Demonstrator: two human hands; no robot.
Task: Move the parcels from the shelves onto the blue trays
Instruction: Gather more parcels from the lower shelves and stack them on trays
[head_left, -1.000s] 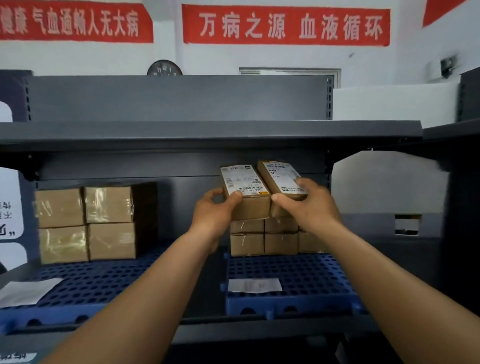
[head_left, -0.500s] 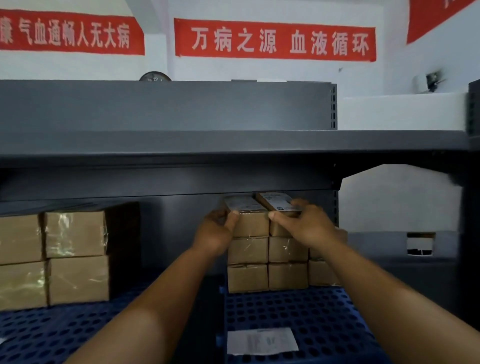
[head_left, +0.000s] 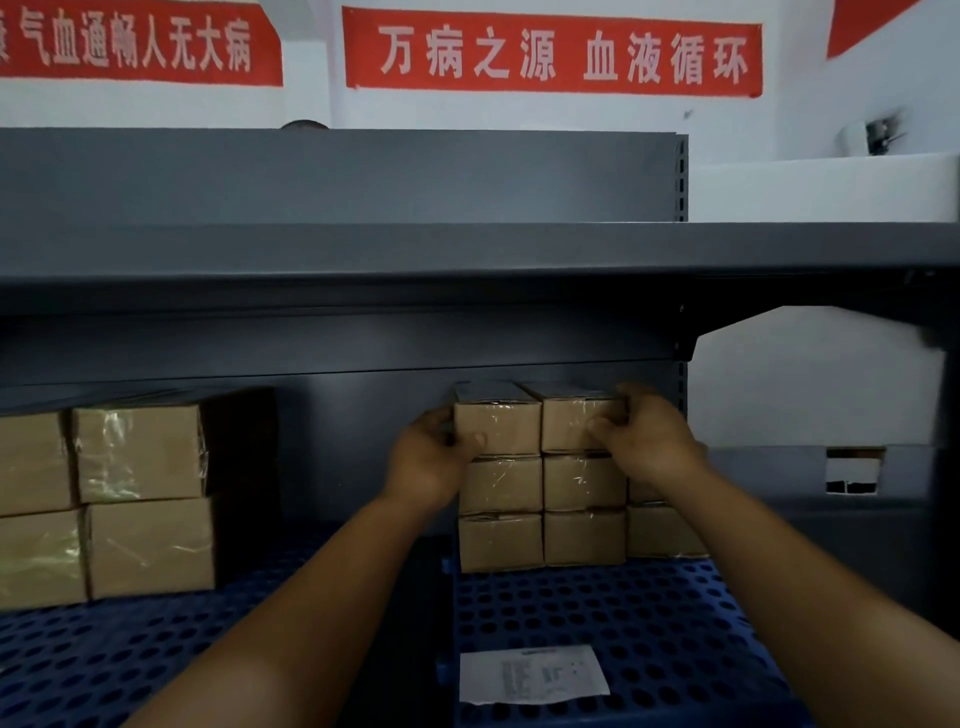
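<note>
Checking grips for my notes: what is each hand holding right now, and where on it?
The left hand grips the top-left parcel at its left side; the right hand grips the top-right parcel at its right front corner.

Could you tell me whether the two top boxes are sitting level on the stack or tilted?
Level. The two top boxes sit flat and square on the row beneath, with the left hand and right hand gripping them.
</note>
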